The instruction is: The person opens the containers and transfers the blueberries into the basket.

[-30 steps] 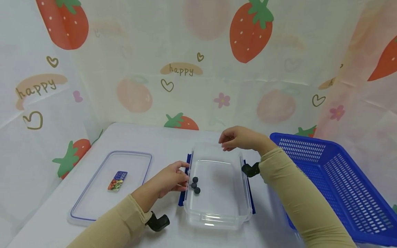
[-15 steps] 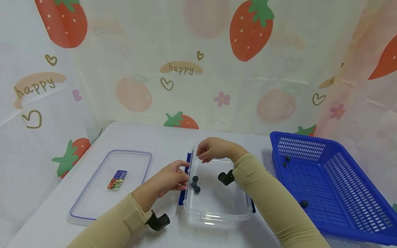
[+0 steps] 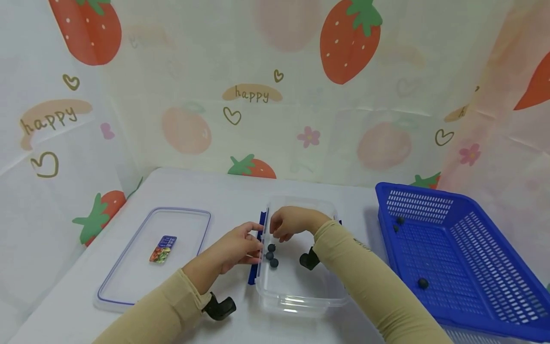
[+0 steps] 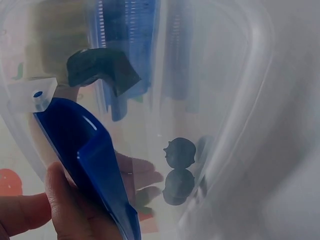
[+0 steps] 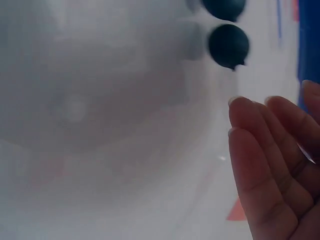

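Note:
A clear plastic box (image 3: 301, 294) with blue side latches stands before me. Three blueberries (image 3: 274, 263) lie inside along its left wall; two blueberries (image 4: 179, 153) show through the plastic in the left wrist view. My left hand (image 3: 236, 246) rests against the box's left side, its fingertips at the rim and the blue latch (image 4: 82, 150). My right hand (image 3: 296, 222) is over the box's far left part, fingers loosely bent and pointing down, just beyond the berries. In the right wrist view its fingertips (image 5: 242, 107) are close to a blueberry (image 5: 228, 46), with nothing between them.
A blue perforated basket (image 3: 451, 267) stands at the right, with a few blueberries (image 3: 423, 283) in it. On the left lies a clear lid (image 3: 129, 282) with a blue seal and a colourful label (image 3: 163, 249). A fruit-print cloth (image 3: 193, 71) hangs behind the table.
My right hand has moved left from the box's far right edge, then down toward the berries. My left hand stays in place. Berries in the basket have come into view from behind the right arm.

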Motion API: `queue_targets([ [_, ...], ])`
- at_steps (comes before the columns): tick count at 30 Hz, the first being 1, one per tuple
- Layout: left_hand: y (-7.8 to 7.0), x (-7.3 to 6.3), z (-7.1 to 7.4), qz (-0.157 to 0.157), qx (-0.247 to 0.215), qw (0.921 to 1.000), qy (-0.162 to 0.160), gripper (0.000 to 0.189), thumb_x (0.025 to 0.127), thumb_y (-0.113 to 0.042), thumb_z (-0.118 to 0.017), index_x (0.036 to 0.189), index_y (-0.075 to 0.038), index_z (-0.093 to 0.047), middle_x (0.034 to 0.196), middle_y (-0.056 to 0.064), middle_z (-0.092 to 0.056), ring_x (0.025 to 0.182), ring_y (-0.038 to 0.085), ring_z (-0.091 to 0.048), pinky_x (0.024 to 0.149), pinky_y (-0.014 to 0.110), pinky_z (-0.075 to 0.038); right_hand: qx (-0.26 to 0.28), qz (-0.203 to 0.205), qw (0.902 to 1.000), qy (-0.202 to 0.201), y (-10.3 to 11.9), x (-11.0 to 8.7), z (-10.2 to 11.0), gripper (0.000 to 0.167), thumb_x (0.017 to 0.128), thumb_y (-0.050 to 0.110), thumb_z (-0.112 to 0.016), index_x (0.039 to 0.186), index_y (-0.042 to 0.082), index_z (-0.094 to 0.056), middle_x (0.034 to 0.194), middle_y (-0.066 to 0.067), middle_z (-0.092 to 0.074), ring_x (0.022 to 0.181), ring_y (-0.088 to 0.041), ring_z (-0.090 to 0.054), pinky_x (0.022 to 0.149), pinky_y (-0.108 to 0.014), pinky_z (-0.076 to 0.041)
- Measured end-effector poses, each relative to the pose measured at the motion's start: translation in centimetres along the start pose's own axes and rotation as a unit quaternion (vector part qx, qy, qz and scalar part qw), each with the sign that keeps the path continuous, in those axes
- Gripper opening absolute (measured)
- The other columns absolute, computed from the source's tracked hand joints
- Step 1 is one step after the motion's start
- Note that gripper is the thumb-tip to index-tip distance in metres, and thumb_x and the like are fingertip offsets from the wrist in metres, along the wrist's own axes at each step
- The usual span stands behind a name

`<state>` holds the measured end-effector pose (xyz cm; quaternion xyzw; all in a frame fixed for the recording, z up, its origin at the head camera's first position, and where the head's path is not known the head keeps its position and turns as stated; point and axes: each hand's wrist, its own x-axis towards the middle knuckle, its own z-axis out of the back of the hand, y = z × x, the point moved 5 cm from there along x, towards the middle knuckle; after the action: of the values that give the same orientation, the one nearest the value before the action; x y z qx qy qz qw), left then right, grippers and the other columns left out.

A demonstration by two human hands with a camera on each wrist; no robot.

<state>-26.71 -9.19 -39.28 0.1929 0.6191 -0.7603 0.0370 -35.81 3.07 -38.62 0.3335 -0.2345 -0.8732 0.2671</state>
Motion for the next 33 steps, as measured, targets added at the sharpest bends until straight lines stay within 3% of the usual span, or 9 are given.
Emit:
queue_targets([
  [12, 0.0, 0.0, 0.0, 0.001, -0.008, 1.0000, -0.002, 0.047, 0.088, -0.004, -0.055, 0.132, -0.013, -0.040, 0.092, 0.015, -0.056, 0.075, 0.021, -0.058, 0.068, 0.029, -0.055, 0.019, -0.027, 0.9992, 0.023, -1.3, 0.7, -1.5, 0.014, 0.081, -0.001, -0.061, 0.092, 0.007, -0.063, 0.087, -0.008, -0.061, 0.073, -0.017, -0.062, 0.068, -0.027, -0.055],
  [25, 0.2, 0.3, 0.0, -0.005, -0.004, 1.0000, 0.002, 0.046, 0.089, -0.005, -0.054, 0.133, -0.014, -0.040, 0.091, 0.015, -0.057, 0.076, 0.021, -0.058, 0.068, 0.030, -0.055, 0.050, -0.011, 0.9981, 0.033, -1.5, 1.4, -2.0, 0.014, 0.080, -0.002, -0.064, 0.089, 0.008, -0.065, 0.089, -0.006, -0.063, 0.079, -0.017, -0.060, 0.073, -0.028, -0.054],
  [33, 0.4, 0.4, 0.0, -0.007, -0.006, 1.0000, -0.002, 0.046, 0.089, -0.005, -0.054, 0.132, -0.015, -0.040, 0.088, 0.014, -0.056, 0.075, 0.021, -0.058, 0.067, 0.030, -0.055, 0.045, -0.011, 0.9987, -0.021, -1.6, 1.4, -0.9, 0.009, 0.083, 0.006, -0.065, 0.091, 0.010, -0.066, 0.089, -0.003, -0.063, 0.080, -0.016, -0.061, 0.073, -0.026, -0.054],
])
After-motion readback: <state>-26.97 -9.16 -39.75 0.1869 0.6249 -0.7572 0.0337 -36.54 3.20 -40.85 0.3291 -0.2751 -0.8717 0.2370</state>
